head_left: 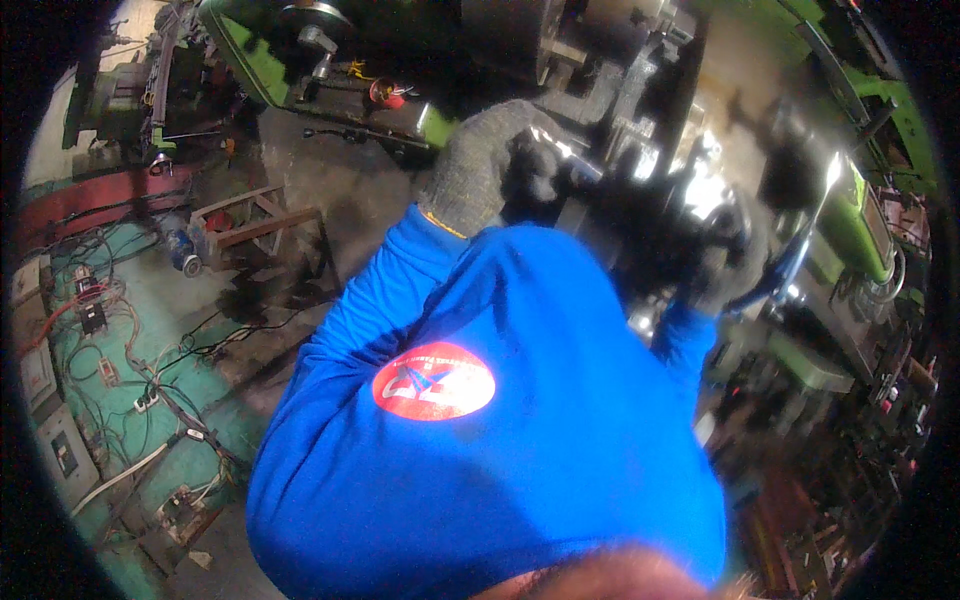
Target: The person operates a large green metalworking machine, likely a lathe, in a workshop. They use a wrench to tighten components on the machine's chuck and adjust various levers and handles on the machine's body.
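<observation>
Both gloved hands on the lathe (620,90), prob bracing: left hand (480,165) rests curled, right hand (725,265) blurred, can't tell grip.

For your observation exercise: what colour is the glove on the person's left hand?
Grey knit glove, seen in the head view.

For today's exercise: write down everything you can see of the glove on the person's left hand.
The left glove is a grey knitted work glove, speckled and coarse-looking, with a thin yellow trim at the cuff where it meets the blue sleeve. It covers the whole hand, which is raised forward and curled over dark metal parts of the machine. The fingertips are blurred, so the exact grip cannot be made out.
</observation>
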